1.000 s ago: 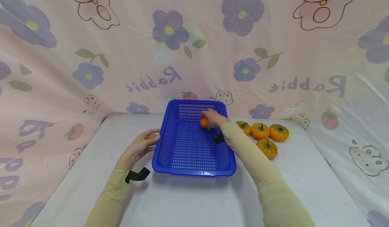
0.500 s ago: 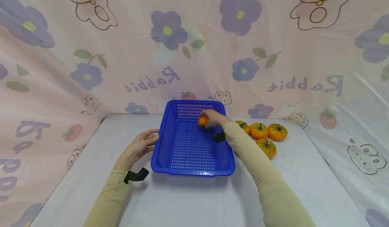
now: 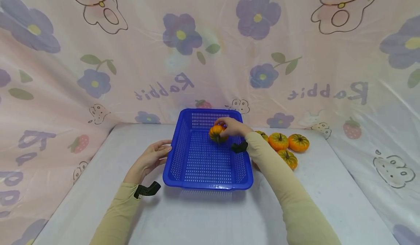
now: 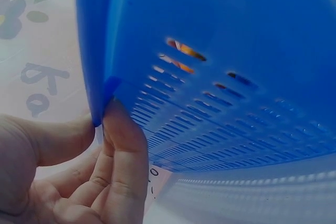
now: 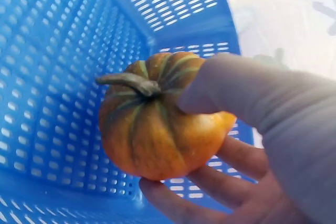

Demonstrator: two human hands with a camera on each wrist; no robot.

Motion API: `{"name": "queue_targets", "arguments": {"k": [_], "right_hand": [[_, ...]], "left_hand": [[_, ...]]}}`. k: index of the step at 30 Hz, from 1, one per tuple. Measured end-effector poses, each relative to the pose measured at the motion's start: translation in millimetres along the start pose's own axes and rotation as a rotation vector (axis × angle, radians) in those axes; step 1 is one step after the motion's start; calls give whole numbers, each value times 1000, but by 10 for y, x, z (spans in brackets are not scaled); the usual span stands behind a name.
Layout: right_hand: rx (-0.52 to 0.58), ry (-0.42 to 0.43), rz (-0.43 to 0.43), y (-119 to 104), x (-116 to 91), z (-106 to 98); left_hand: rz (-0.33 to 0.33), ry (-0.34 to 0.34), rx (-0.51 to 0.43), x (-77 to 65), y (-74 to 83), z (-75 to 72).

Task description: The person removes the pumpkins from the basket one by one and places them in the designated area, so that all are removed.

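Note:
My right hand (image 3: 233, 127) grips a small orange and green pumpkin (image 3: 216, 133) inside the blue plastic basket (image 3: 210, 185), towards its back right corner. In the right wrist view the thumb lies across the top of the pumpkin (image 5: 152, 129) near its brown stem, with the fingers around the far side. The stem points away from the palm. On the basket's left side, my left hand (image 3: 152, 157) pinches the rim. The left wrist view shows its thumb and forefinger on the edge of the basket (image 4: 236, 19), and orange showing through the slots.
Several more small pumpkins (image 3: 279, 142) lie on the white table (image 3: 203, 219) right of the basket, some partly hidden behind the right sleeve (image 3: 279, 183). A patterned curtain (image 3: 223, 70) hangs directly behind the table and along its sides.
In my right hand the pumpkin has turned so its stem and ribbed top show, and it has come slightly left and nearer. My left hand stays on the rim.

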State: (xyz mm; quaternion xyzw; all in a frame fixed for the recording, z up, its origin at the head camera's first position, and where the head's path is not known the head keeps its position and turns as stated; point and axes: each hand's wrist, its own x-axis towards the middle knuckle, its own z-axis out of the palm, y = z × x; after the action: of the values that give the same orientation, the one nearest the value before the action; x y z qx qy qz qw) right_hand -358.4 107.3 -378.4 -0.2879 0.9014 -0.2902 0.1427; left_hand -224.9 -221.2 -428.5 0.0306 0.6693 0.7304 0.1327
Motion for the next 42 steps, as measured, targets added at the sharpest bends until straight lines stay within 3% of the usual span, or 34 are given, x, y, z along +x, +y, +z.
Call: {"name": "queue_targets", "arguments": {"k": [5, 11, 14, 20, 34, 42], "right_hand": [[119, 19, -38, 4, -63, -38], [432, 29, -9, -64, -227, -66], [530, 55, 4, -113, -359, -92], [645, 76, 22, -135, -613, -130], [874, 175, 76, 107, -992, -230], [906, 276, 132, 330, -1378, -336]], "left_hand": [[-1, -6, -1, 7, -2, -5], [-9, 12, -5, 3, -7, -6], [-14, 22, 7, 5, -9, -4], [-16, 13, 1, 2, -7, 0], [-23, 17, -1, -4, -15, 5], [-16, 20, 6, 5, -18, 5]]}}
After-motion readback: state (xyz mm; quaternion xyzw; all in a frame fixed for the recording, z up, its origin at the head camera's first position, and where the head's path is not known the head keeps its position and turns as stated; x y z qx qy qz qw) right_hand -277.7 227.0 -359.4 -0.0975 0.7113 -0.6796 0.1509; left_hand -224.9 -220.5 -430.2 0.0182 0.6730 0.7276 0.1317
